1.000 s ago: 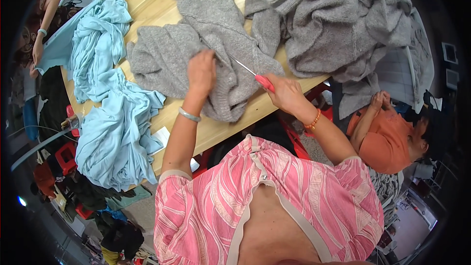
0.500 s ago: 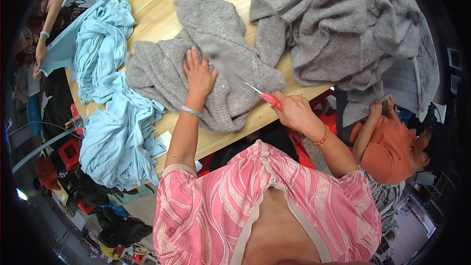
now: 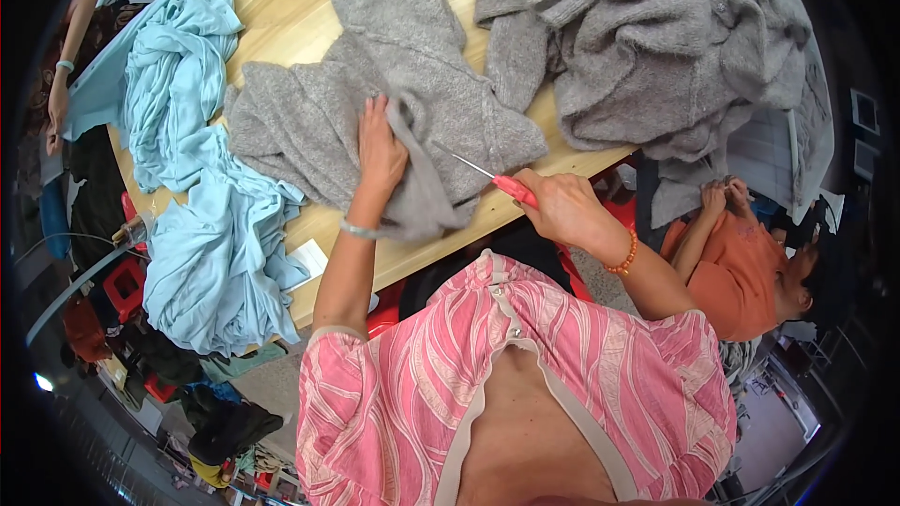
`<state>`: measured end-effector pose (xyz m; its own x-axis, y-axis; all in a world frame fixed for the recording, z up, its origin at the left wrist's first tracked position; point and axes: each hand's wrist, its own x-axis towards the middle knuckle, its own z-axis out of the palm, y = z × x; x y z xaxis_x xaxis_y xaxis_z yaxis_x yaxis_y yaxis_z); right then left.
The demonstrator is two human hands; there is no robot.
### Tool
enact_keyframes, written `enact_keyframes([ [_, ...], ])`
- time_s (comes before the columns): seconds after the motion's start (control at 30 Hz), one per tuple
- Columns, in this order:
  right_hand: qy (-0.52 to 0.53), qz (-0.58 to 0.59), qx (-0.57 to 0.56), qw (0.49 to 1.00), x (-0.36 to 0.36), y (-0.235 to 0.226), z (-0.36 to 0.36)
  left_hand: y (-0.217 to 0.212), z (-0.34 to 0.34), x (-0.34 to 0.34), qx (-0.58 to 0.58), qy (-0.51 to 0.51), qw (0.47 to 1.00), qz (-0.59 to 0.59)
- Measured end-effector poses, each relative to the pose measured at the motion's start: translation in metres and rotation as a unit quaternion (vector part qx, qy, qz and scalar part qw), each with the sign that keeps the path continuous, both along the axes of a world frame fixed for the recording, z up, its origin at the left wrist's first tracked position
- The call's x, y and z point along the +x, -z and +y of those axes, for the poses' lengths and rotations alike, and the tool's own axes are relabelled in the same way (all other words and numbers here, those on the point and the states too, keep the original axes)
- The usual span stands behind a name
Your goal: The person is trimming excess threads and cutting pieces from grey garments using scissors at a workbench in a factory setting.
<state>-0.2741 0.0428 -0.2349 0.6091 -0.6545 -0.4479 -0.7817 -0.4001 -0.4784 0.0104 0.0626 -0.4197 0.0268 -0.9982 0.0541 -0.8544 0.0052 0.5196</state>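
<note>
A grey knitted garment [image 3: 356, 94] lies spread on the wooden table [image 3: 281, 9]. My left hand [image 3: 380, 150] presses on it and pinches up a fold of the knit near the table's front edge. My right hand [image 3: 562, 206] holds small scissors with red handles [image 3: 497, 180], their thin blades pointing left toward the raised fold. A silver bracelet circles my left wrist, an orange bead bracelet my right.
A heap of grey knitwear [image 3: 656, 47] fills the table's right side. Light blue cloth [image 3: 197, 197] drapes over the left edge. A person in an orange top [image 3: 741, 262] sits at the right; another person's arm [image 3: 61, 84] shows at far left. Red stools stand below.
My left hand has slid along the grey garment and gathered up a fold. The right hand with the scissors has come closer to that fold.
</note>
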Motion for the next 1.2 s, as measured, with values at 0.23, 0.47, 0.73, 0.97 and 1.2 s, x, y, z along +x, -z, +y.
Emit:
enact_keyframes([
  [0.23,-0.041,-0.002,0.036,0.998,-0.003,0.002,0.013,-0.034,0.03,-0.042,-0.016,0.015,0.999,-0.034],
  [0.47,0.105,-0.057,-0.046,0.992,-0.032,0.015,0.003,-0.079,0.028,-0.068,-0.045,0.085,0.995,0.007],
  [0.73,0.212,-0.057,-0.09,0.972,-0.068,0.017,0.001,-0.052,0.04,-0.115,0.006,0.3,0.929,-0.216],
  [0.97,0.233,-0.062,-0.078,0.967,-0.082,0.018,0.008,-0.046,-0.043,-0.08,-0.003,0.165,0.979,-0.12],
  [1.2,0.217,-0.091,-0.084,0.968,-0.071,0.018,0.003,-0.101,-0.075,0.047,-0.114,-0.178,0.753,0.624],
])
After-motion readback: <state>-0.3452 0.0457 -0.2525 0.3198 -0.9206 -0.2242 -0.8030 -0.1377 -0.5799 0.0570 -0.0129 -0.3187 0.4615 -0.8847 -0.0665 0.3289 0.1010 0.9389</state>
